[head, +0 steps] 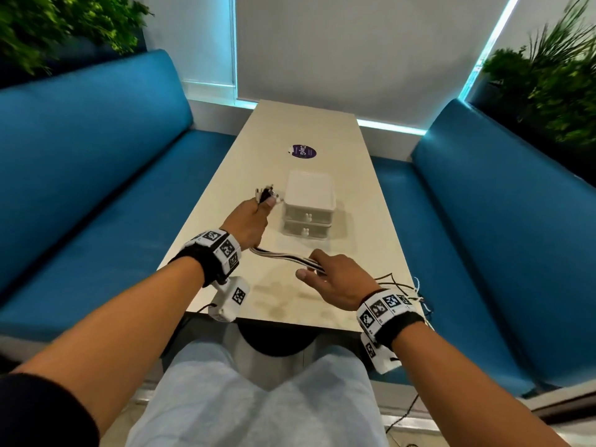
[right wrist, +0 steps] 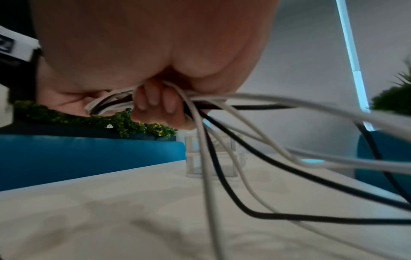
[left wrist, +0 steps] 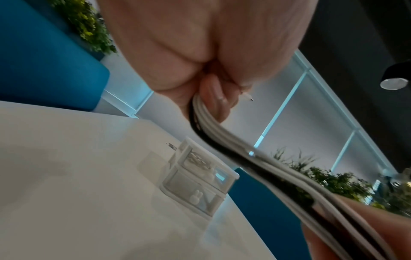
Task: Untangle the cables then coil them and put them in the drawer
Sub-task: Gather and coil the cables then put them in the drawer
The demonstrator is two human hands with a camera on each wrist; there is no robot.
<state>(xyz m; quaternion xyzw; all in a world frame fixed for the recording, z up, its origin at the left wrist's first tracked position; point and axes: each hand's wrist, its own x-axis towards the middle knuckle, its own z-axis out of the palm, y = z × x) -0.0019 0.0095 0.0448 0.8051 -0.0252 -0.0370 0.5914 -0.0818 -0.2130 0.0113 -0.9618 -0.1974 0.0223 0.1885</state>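
Cables (head: 287, 257), white and black, are running as one bundle between both hands at the centre of the head frame, above the tabletop (head: 361, 195). The left hand (head: 250, 222) is gripping the plug ends, fingers curled around them. The right hand (head: 335, 279) is gripping the bundle, loose ends trailing to lower right. The white drawer unit (head: 309, 208) is standing just beside the left hand, both drawers closed.

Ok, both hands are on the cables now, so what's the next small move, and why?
Probably draw the right hand back along the cables to straighten them. The left hand grips the plug ends, and loose lengths hang tangled past the right hand, off the table edge. The drawers look closed.
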